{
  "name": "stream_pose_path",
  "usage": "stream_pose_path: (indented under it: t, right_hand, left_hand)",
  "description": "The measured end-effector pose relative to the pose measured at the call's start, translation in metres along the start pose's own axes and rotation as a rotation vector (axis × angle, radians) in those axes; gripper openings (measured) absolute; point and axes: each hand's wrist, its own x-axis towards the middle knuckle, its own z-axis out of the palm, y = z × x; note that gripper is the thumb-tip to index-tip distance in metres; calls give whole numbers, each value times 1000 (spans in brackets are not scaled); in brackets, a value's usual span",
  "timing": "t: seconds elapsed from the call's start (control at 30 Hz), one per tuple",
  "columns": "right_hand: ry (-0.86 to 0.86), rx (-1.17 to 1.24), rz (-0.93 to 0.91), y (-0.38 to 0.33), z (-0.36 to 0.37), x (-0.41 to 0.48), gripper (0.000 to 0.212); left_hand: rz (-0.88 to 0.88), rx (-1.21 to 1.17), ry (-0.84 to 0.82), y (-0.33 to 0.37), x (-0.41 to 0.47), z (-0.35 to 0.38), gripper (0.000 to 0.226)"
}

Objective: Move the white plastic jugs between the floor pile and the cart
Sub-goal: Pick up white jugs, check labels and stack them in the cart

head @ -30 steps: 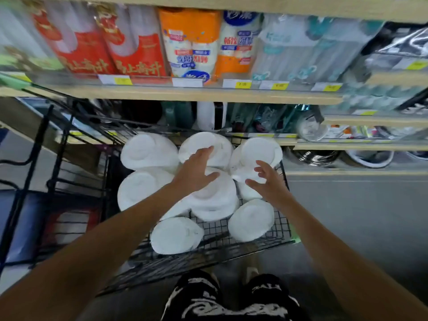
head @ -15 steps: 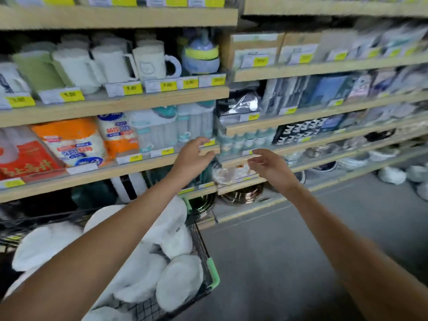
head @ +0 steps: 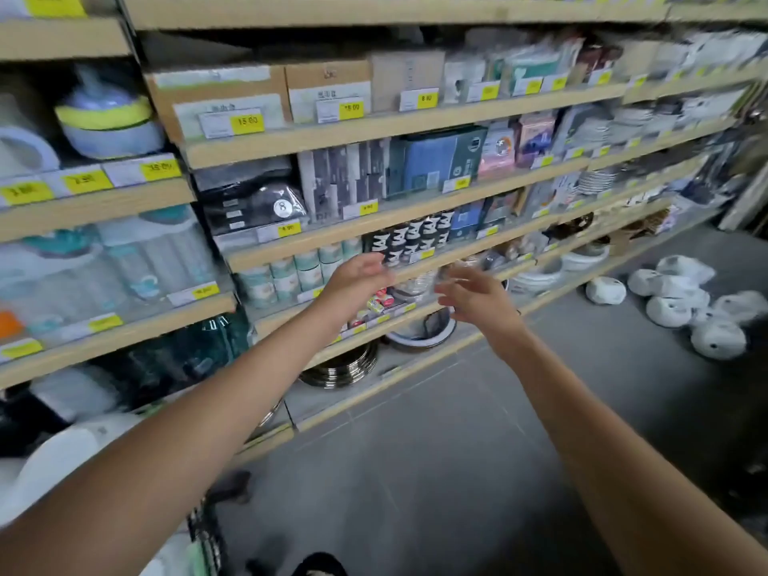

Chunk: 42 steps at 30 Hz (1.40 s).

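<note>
Several white plastic jugs (head: 681,303) lie in a loose pile on the grey floor at the far right, beside the shelving. Part of the cart (head: 205,538) shows at the bottom left, with white jugs (head: 62,455) in it, mostly hidden behind my left forearm. My left hand (head: 357,278) is held out in front of the shelves, fingers relaxed, holding nothing. My right hand (head: 473,295) is also out in front, fingers loosely spread and blurred, empty. Both hands are far from the floor pile and above the cart's level.
Long wooden store shelves (head: 374,135) with boxes, bottles, bowls and yellow price tags fill the left and centre. Metal bowls (head: 340,367) sit on the lowest shelf. The grey tiled floor (head: 457,451) runs from my feet to the pile.
My view has swung right and up, away from the cart toward the aisle. My hands lifted off the jugs in the cart and are empty. The floor pile came into view.
</note>
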Motion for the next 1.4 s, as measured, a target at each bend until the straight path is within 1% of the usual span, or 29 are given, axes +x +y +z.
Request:
stream_pose_path:
  t: [0.07, 0.27, 0.37, 0.5, 0.67, 0.77, 0.9, 1.03, 1.17, 1.4]
  right_hand:
    - [31, 18, 20, 8, -25, 16, 29]
    - [127, 62, 63, 30, -102, 72, 14]
    - [195, 74, 102, 43, -145, 112, 15]
    - [293, 67, 160, 51, -208, 174, 23]
    - [412, 63, 226, 56, -290, 236, 22]
    - [470, 61, 264, 68, -337, 261, 19]
    - [583, 82, 313, 85, -405, 284, 25]
    - [658, 113, 322, 108, -479, 309, 23]
    - [702, 136, 336, 136, -564, 341, 25]
    - [716, 184, 424, 166, -722, 400, 24]
  left_hand:
    - [0, 19, -42, 6, 20, 25, 44]
    - [16, 101, -155, 21, 116, 105, 46]
    - [32, 108, -226, 34, 177, 158, 45]
    - [51, 101, -325, 59, 261, 229, 45]
    - [32, 99, -466, 92, 349, 315, 44]
    - [31, 110, -538, 111, 389, 370, 44]
    - [32, 137, -645, 129, 423, 444, 42]
    - [6, 176, -732, 135, 463, 523, 41]
    - [4, 216, -778, 145, 506, 610, 47]
    - [-53, 278, -781, 178, 578, 764, 44]
